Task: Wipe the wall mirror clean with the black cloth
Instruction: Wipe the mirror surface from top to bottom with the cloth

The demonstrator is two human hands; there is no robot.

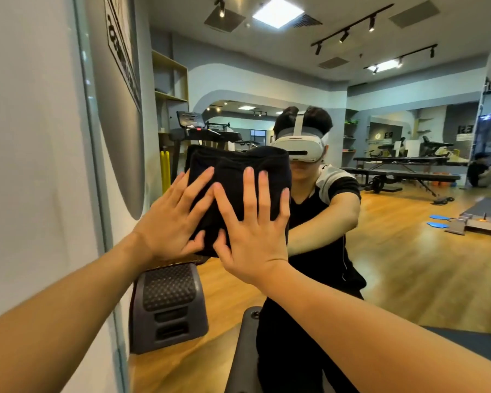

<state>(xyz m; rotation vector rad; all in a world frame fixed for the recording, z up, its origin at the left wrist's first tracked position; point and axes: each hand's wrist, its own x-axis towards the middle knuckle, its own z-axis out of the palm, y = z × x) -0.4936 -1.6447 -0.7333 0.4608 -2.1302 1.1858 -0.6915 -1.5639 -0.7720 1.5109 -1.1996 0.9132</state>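
Observation:
The wall mirror (394,251) fills most of the view and reflects a gym room and a person wearing a white headset. A folded black cloth (238,177) lies flat against the glass near the mirror's left edge. My left hand (173,219) presses on the cloth's left part with fingers spread. Beside it, my right hand (253,231) presses on the cloth's right part, fingers spread and pointing up. Both palms hold the cloth against the mirror; the cloth's lower part is hidden behind them.
The mirror's left edge (97,165) meets a white wall (31,165). The reflection shows a grey step block (167,304), a treadmill (199,131), benches (403,168) and a wooden floor (408,265). A dark padded bench end (247,350) is below my arms.

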